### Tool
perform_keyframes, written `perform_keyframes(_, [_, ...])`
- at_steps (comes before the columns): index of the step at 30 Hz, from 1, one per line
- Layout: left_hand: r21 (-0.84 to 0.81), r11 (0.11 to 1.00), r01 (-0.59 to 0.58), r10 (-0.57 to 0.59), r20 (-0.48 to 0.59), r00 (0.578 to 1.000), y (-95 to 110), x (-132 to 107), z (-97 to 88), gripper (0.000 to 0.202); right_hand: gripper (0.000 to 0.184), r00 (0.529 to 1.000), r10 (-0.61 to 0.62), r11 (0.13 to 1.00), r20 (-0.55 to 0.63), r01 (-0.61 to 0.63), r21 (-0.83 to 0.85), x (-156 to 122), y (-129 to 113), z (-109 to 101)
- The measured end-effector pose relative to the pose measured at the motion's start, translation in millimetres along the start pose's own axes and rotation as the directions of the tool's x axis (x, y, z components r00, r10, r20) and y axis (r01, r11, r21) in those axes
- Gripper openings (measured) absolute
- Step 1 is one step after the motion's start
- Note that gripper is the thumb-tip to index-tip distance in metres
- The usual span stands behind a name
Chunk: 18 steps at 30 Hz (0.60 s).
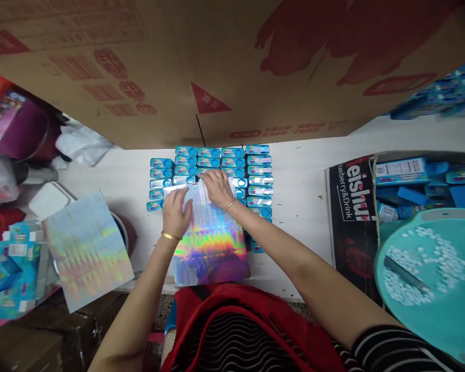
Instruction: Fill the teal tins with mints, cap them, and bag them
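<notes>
A shiny holographic bag or sheet lies flat before me, its upper end over rows of small blue boxes. My left hand rests on its upper left part, thumb apart from the bent fingers, gripping nothing visible. Across the upper edge lies my right hand, fingers stretched toward the left and lying on the bag. A narrow white strip shows beside the right fingers; whether it is a flap or a loose piece I cannot tell. The boxes under the bag are hidden.
A big cardboard carton stands behind the boxes. At left, another holographic sheet lies over a round container. On the right, a black carton holds blue boxes, with a turquoise tray of white pellets over its near end.
</notes>
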<state>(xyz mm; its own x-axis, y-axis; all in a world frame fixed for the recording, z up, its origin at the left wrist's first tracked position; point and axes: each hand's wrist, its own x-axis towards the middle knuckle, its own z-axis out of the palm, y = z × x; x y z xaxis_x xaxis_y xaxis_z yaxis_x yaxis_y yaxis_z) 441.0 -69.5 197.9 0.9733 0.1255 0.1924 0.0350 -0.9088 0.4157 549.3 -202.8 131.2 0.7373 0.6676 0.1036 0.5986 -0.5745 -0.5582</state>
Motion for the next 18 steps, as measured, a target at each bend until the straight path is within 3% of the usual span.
perform_keyframes(3, [0.205, 0.978, -0.035, 0.001, 0.164, 0.987, -20, 22, 22.8, 0.039, 0.045, 0.999, 0.01, 1.0, -0.034, -0.01, 0.005, -13, -2, -1])
perform_keyframes(6, [0.304, 0.947, -0.108, 0.019, 0.282, 0.959, -29, 34, 37.7, 0.037, 0.049, 1.0, 0.012, 1.0, -0.018, -0.012, 0.016, -21, -2, 3])
perform_keyframes(10, [0.328, 0.934, -0.142, 0.044, 0.288, 0.957, -32, 30, 45.5, 0.031, 0.049, 0.999, 0.042, 0.999, 0.017, -0.042, 0.029, -22, 2, 9])
perform_keyframes(14, [0.271, 0.951, -0.147, 0.081, 0.241, 0.967, -27, 12, 40.4, 0.02, 0.049, 0.997, 0.066, 0.997, 0.028, -0.067, 0.038, -21, 5, 13])
perform_keyframes(18, [0.087, 0.993, -0.082, 0.065, 0.178, 0.982, -1, -11, 7.6, 0.01, 0.046, 0.997, 0.071, 0.994, 0.042, -0.074, 0.077, -18, 6, 11])
